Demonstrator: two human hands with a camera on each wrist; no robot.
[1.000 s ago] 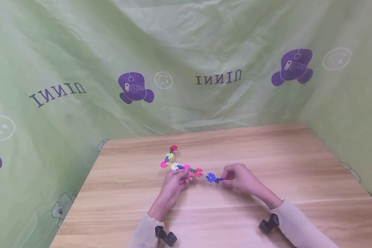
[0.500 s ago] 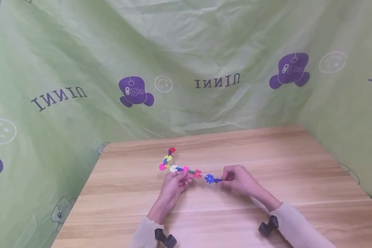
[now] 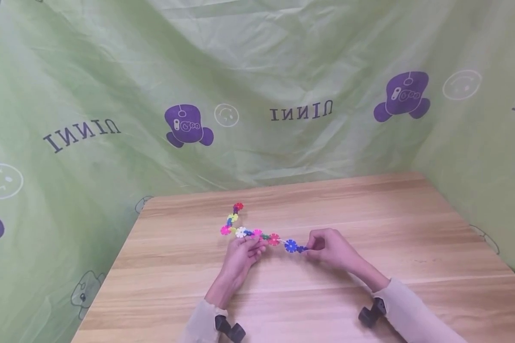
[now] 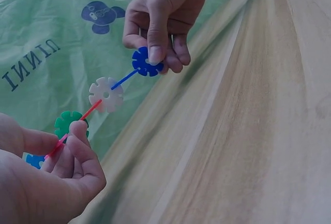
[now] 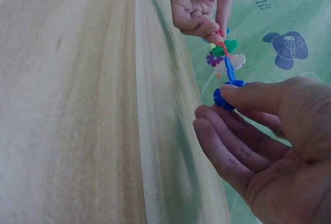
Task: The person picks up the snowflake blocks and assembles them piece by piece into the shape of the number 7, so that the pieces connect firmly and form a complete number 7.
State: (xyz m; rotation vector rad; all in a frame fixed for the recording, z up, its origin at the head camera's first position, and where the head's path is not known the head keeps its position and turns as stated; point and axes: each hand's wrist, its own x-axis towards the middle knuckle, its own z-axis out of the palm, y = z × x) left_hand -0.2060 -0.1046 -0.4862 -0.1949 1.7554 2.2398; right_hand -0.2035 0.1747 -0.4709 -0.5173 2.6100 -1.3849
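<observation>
A chain of colourful notched snowflake discs, with its white disc [image 3: 241, 232] near the middle, hangs between my hands over the table. My left hand [image 3: 236, 259] pinches a pink disc [image 3: 257, 233] partway along it. At the right end, thumb and fingers of my right hand [image 3: 332, 247] pinch a dark blue disc [image 4: 139, 58]. Between the hands run a green disc [image 4: 70, 124], a red disc [image 3: 274, 239], a whitish disc [image 4: 106, 94] and a blue disc [image 3: 290, 246]. Beyond my left hand the chain bends away to a red disc [image 3: 238, 206]. Fingertips hide parts of both held discs.
A wood-grain table [image 3: 163, 295] lies under the hands. Green printed cloth [image 3: 249, 157] hangs behind it and at both sides. Black camera mounts [image 3: 371, 313] sit on both sleeves.
The head view has tilted up very slightly. Both hands keep their grip on the same discs, and the chain holds its shape.
</observation>
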